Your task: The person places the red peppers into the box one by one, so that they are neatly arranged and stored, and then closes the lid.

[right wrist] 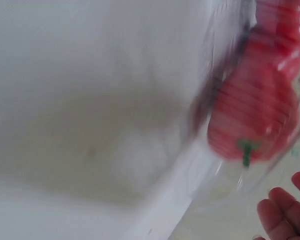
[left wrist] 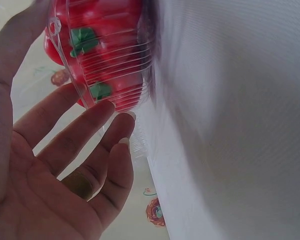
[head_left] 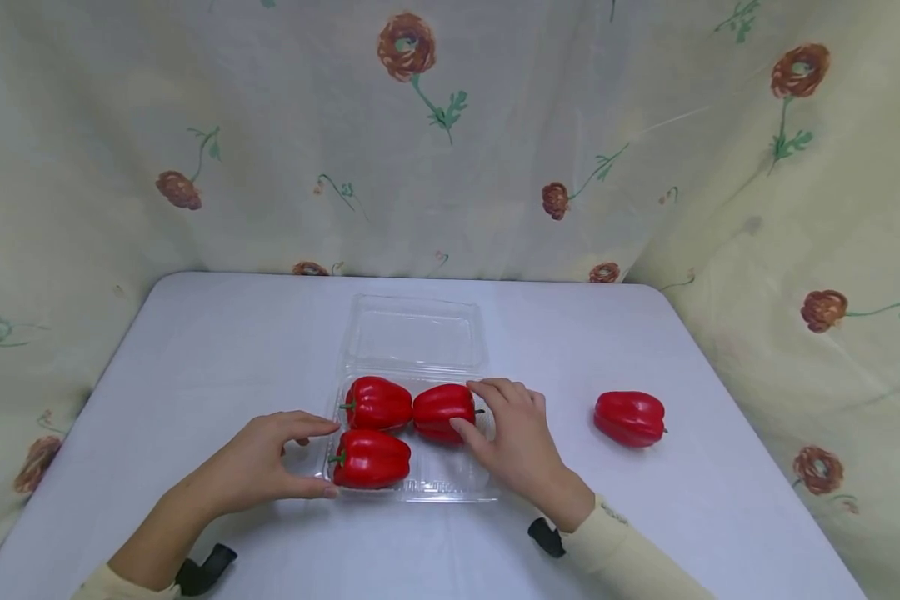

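Observation:
A clear plastic clamshell box (head_left: pixel 450 479) lies on the table with its lid (head_left: pixel 412 333) folded back behind it. Three red bell peppers sit inside: one at back left (head_left: pixel 378 403), one at front left (head_left: pixel 372 460) and one at back right (head_left: pixel 442 412). My left hand (head_left: pixel 270 458) is at the box's left side, thumb by the front corner, fingertips right at the ribbed wall (left wrist: pixel 115 62). Over the right rim, my right hand (head_left: pixel 521 433) has its thumb and forefinger spread around the stem end of the back right pepper. Its fingers (right wrist: pixel 285 210) look relaxed in the right wrist view.
A fourth red bell pepper (head_left: pixel 630 418) lies on the white tabletop (head_left: pixel 570 333) to the right of the box. Flowered cloth (head_left: pixel 495 167) hangs behind the table and on both sides. Black straps (head_left: pixel 206 571) show at the wrists.

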